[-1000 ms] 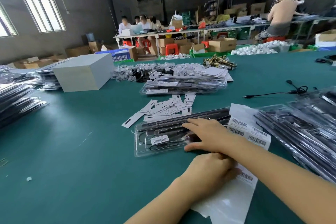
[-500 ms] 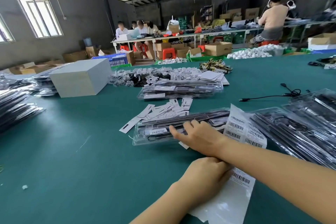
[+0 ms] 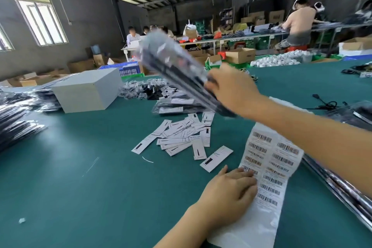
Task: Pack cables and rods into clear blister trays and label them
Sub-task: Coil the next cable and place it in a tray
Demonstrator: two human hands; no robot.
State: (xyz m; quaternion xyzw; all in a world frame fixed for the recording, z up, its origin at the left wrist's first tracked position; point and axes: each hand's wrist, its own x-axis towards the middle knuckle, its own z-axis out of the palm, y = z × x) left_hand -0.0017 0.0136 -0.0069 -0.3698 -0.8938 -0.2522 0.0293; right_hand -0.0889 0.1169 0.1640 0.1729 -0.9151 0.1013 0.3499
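Right hand (image 3: 234, 88) grips a packed clear blister tray (image 3: 177, 72), motion-blurred, raised above the green table (image 3: 80, 197). Left hand (image 3: 229, 193) rests with fingers relaxed and flat on a white sheet of barcode labels (image 3: 271, 159), its print too small to read. Loose white paper cards (image 3: 181, 137) lie scattered beyond; one reads partly "Grey Light"
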